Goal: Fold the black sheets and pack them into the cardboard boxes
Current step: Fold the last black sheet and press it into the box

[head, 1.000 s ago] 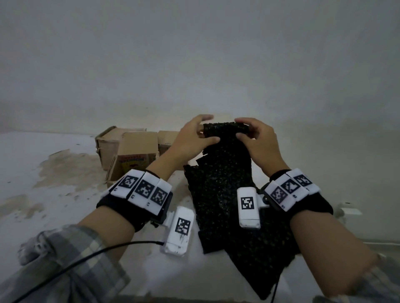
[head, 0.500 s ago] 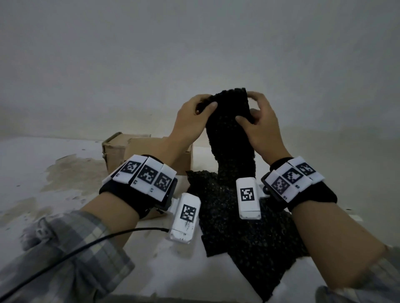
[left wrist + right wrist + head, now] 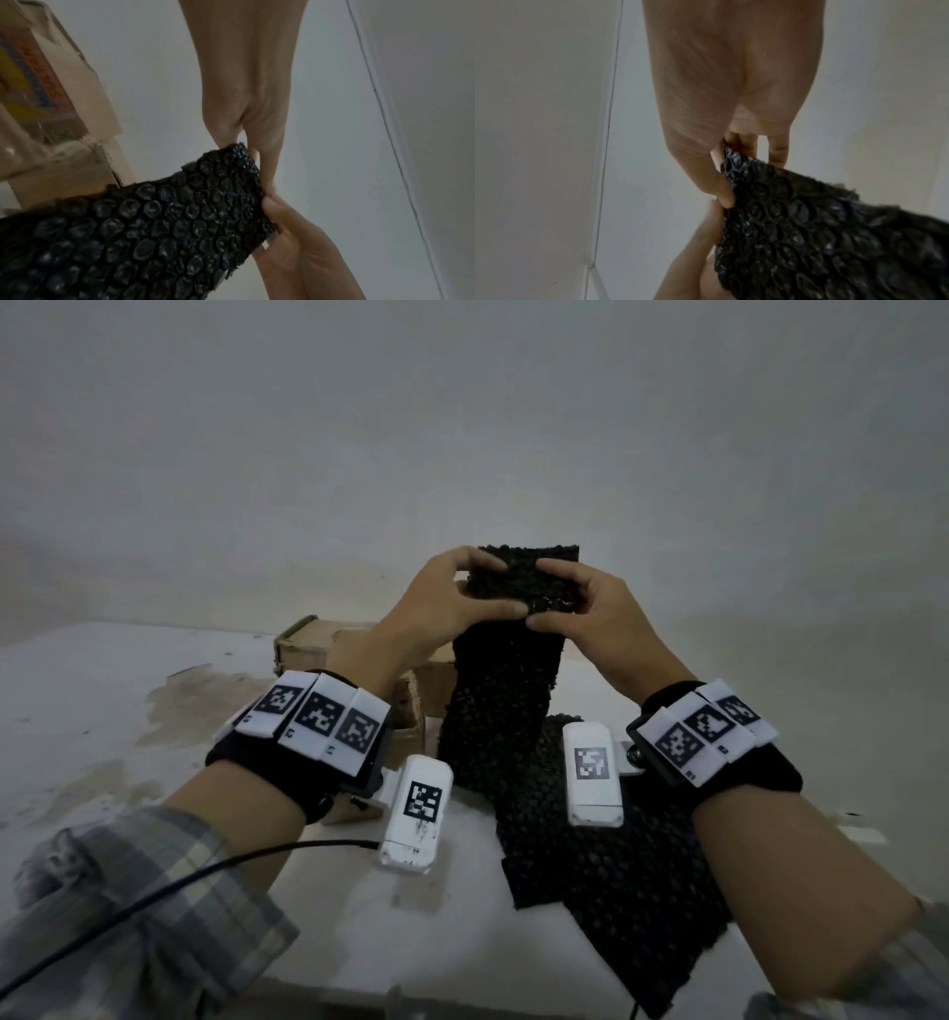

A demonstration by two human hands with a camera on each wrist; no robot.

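Raised upright over the table is a black bubble-wrap sheet [image 3: 500,706], its lower end still on the pile. My left hand [image 3: 447,600] pinches its top on the left, thumb in front and fingers behind. My right hand [image 3: 595,613] pinches the top on the right the same way, and the two thumb tips almost meet. The left wrist view shows the sheet [image 3: 159,233] gripped at its end by the left hand [image 3: 246,130]. In the right wrist view the right hand [image 3: 731,142] grips the sheet [image 3: 821,233]. Cardboard boxes [image 3: 313,642] stand behind my left forearm.
More black sheets [image 3: 616,880] lie flat on the white table [image 3: 128,762] under my right forearm, reaching its near edge. A printed box flap [image 3: 43,87] is close to the left of the held sheet. A grey wall rises behind. A black cable crosses my left sleeve.
Both hands lifted the sheet's far end off the pile, so it now stands upright. The thumbs have since come together on its front, just below the top edge.
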